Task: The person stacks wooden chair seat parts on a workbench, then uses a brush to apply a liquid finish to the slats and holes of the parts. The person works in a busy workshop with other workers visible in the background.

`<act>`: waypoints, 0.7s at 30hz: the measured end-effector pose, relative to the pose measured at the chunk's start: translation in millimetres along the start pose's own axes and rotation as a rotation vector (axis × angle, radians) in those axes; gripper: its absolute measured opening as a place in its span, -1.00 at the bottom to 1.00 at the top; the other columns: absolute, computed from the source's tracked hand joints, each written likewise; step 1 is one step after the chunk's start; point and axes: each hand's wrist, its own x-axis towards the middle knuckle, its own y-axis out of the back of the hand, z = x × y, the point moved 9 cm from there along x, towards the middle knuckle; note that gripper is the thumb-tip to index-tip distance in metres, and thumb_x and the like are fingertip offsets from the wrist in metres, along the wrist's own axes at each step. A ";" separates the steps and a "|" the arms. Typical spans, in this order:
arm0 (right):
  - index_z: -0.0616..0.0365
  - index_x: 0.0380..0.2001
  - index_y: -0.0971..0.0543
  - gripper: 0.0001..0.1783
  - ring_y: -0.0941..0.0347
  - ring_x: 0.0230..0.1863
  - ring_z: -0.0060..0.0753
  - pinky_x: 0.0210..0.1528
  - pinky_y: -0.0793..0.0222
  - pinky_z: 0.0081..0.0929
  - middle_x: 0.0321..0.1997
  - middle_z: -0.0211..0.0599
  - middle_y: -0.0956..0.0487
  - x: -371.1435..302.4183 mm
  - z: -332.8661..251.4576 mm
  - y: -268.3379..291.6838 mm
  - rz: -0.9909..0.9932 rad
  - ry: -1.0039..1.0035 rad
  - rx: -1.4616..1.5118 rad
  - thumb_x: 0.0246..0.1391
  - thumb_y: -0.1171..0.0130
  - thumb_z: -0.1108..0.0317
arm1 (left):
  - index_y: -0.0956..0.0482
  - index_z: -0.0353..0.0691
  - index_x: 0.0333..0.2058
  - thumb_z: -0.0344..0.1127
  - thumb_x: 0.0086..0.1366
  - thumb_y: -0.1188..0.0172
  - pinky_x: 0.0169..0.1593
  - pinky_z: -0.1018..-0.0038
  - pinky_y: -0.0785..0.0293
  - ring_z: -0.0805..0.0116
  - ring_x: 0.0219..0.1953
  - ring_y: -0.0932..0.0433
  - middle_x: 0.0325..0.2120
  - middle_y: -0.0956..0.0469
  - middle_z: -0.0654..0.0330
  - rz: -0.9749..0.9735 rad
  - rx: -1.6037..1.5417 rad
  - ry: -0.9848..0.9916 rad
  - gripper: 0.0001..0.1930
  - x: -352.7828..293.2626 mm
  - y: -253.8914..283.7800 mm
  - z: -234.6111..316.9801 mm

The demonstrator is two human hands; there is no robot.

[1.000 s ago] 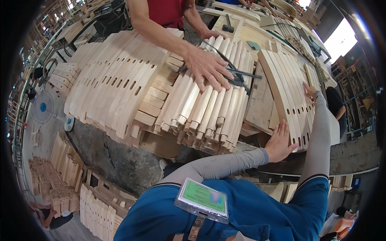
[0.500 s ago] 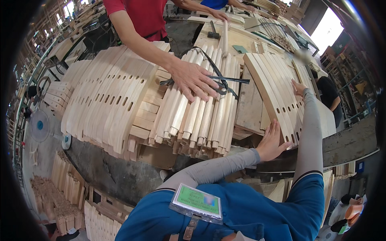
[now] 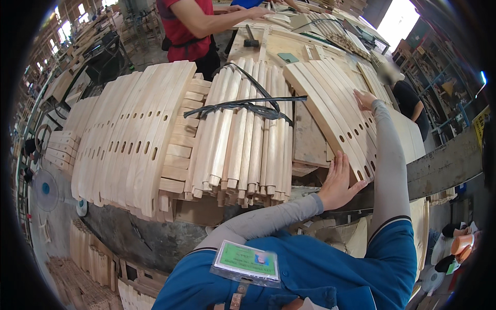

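Note:
Several pale wooden boards with oval slots [image 3: 336, 106] lie side by side on the right of the table. My left hand [image 3: 338, 182] rests at their near end, fingers stretched and thumb spread along the end edges. My right hand [image 3: 366, 100] is at their right side farther back, fingers extended onto the outer board; nothing is gripped in it. To the left lies a bundle of wooden rails [image 3: 237, 139] with tenoned ends, a black strap [image 3: 248, 105] tied across it.
More slotted boards [image 3: 132, 129] are stacked at the left over crosswise blocks. A mallet [image 3: 251, 39] and a green piece [image 3: 288, 57] lie on the far tabletop [image 3: 274, 44]. A co-worker in red [image 3: 194, 31] stands across the table; another person [image 3: 408, 101] is at the right.
The co-worker in red has lifted a hand off the strapped bundle and moved it away to the far table. My hands stay on the slotted boards while the view shifts slightly.

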 end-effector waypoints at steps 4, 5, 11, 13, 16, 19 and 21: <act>0.39 -0.34 -0.53 -0.06 -0.42 -0.14 -0.01 -0.02 -0.21 -0.35 -0.28 0.04 -0.52 -1.9 -24.1 -3.6 -0.007 0.055 -0.054 -0.13 0.30 -0.43 | 0.33 -0.71 0.07 0.15 0.20 0.16 0.24 0.14 0.34 -0.21 0.23 0.33 0.11 0.31 -0.48 0.016 0.004 -0.013 -0.06 -8.3 0.2 4.1; 0.39 -0.34 -0.53 -0.06 -0.41 -0.13 -0.01 -0.01 -0.20 -0.34 -0.28 0.05 -0.52 -3.6 -35.6 -8.1 -0.033 0.069 -0.051 -0.13 0.30 -0.42 | 0.33 -0.71 0.07 0.15 0.20 0.16 0.24 0.13 0.34 -0.22 0.23 0.33 0.10 0.31 -0.49 0.034 -0.013 -0.005 -0.06 -8.2 3.6 0.1; 0.42 -0.35 -0.53 -0.07 -0.39 -0.10 0.01 -0.01 -0.21 -0.31 -0.28 0.10 -0.51 -3.3 -32.3 -8.8 -0.047 0.085 0.038 -0.12 0.29 -0.41 | 0.35 -0.70 0.07 0.13 0.21 0.15 0.24 0.14 0.35 -0.21 0.23 0.35 0.11 0.32 -0.48 0.014 -0.051 0.026 -0.07 -7.3 3.4 2.5; 0.42 -0.37 -0.53 -0.06 -0.39 -0.10 0.01 -0.02 -0.22 -0.31 -0.29 0.11 -0.51 1.1 -34.5 -6.4 -0.029 0.104 0.038 -0.11 0.30 -0.41 | 0.35 -0.69 0.08 0.12 0.21 0.14 0.24 0.14 0.35 -0.20 0.23 0.36 0.11 0.32 -0.47 0.016 -0.036 0.037 -0.08 -4.2 3.4 2.3; 0.42 -0.43 -0.54 -0.05 -0.43 -0.18 0.00 -0.07 -0.25 -0.29 -0.29 0.13 -0.50 7.7 -45.8 -15.1 -0.087 0.150 -0.017 -0.10 0.38 -0.42 | 0.35 -0.68 0.08 0.11 0.20 0.13 0.24 0.16 0.34 -0.18 0.24 0.36 0.12 0.31 -0.46 0.034 -0.022 0.047 -0.08 1.1 2.4 -3.8; 0.25 -0.16 -0.39 -0.29 -0.45 -0.27 -0.02 -0.12 -0.27 -0.26 -0.33 0.13 -0.50 19.9 -33.7 -13.6 -0.088 0.272 -0.132 -0.08 0.15 -0.24 | 0.35 -0.67 0.09 0.09 0.21 0.12 0.25 0.17 0.33 -0.17 0.24 0.33 0.12 0.30 -0.44 -0.030 -0.099 0.020 -0.09 -3.1 4.4 0.2; 0.04 0.12 -0.13 -0.26 -0.46 -0.32 -0.08 -0.18 -0.30 -0.25 -0.39 0.07 -0.50 15.0 -30.1 -6.9 0.032 0.636 -0.565 -0.10 -0.12 0.02 | 0.31 -0.66 0.09 0.06 0.21 0.11 0.25 0.16 0.30 -0.15 0.23 0.23 0.13 0.20 -0.40 -0.040 -0.172 -0.042 -0.13 -14.0 15.7 7.8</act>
